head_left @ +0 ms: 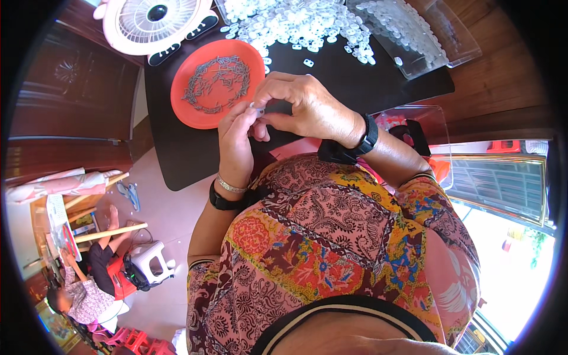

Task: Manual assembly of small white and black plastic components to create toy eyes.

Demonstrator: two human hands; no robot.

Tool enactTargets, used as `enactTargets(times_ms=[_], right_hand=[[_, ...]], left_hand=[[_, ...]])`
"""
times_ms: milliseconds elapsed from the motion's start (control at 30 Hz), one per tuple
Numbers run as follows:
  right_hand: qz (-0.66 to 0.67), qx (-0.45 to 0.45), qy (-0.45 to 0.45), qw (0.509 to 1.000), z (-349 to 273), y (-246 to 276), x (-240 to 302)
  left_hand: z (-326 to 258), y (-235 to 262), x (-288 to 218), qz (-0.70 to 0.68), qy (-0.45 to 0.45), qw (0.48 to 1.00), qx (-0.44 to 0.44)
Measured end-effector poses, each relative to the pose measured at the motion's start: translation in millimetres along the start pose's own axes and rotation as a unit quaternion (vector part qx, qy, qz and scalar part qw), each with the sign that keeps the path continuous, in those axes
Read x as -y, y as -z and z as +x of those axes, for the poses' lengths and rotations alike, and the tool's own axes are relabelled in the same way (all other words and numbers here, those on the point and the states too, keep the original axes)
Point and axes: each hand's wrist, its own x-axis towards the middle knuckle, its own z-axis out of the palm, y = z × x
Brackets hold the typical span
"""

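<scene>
Between the fingertips of my left hand (236, 139) is a small white plastic piece (256, 109), mostly covered by the fingers. My right hand (310, 109) arches over from the right, its thumb and forefinger closed at the same piece. Whether the right fingertips also pinch a screw is too small to tell. Both hands are above the near part of a dark table, at the edge of a round red plate (177, 94). Thin grey screws (234, 66) lie in a rough ring on that plate. Behind the hands spreads a heap of white oval two-hole pieces (296, 23).
A white fan (155, 21) stands at the back left of the dark table (171, 154). Clear bins (458, 50) with more white pieces sit at the back right. Another clear box (439, 127) is beside my right forearm. At lower left, another person (89, 296) sits near a white stool (152, 262).
</scene>
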Motion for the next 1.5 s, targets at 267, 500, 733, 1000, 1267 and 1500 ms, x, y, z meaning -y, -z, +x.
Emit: enactTargets(times_ms=[267, 500, 733, 1000, 1267, 1500], right_hand=[[-0.028, -0.039, 0.020, 0.999, 1, -7, 3], [-0.135, -0.030, 0.024, 0.990, 0, -11, 3], [-0.124, -0.026, 0.056, 0.990, 0, -14, 1], [-0.083, -0.022, 0.045, 0.995, 1, -11, 8], [-0.093, -0.021, 0.048, 0.994, -1, -9, 11], [-0.116, -0.019, 0.050, 0.992, -6, -19, 1]], left_hand=[[3, 3, 7, -0.019, -0.015, 1.000, 0.001], [4, 4, 10, 0.004, -0.018, 1.000, -0.017], [0, 3, 6, -0.024, -0.035, 0.999, -0.005], [-3, 4, 2, -0.038, -0.059, 0.998, -0.003], [-4, -4, -2, -0.061, -0.059, 0.996, 0.005], [-7, 1, 6, -0.034, -0.084, 0.996, 0.013]])
